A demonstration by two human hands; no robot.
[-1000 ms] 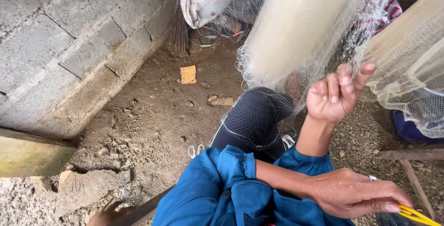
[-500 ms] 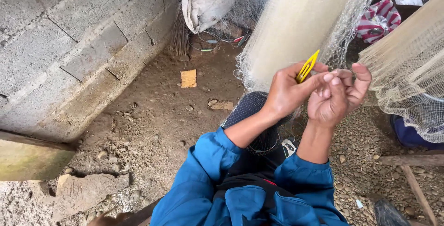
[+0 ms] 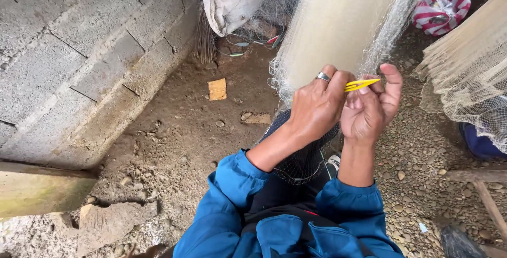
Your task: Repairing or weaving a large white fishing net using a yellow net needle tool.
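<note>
A grey block wall [image 3: 68, 52] fills the upper left. At the middle, the left hand [image 3: 317, 107] has come up from the lower right and pinches the yellow needle [image 3: 361, 84]. The right hand [image 3: 372, 110] has stayed up, curled at the pale net [image 3: 338, 20]. So netting work goes on. The thread is too thin to see.

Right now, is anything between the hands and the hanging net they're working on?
Nothing visible. The left hand holds the yellow netting needle and the right hand is raised beside it, both directly against the pale fishing net.
</note>
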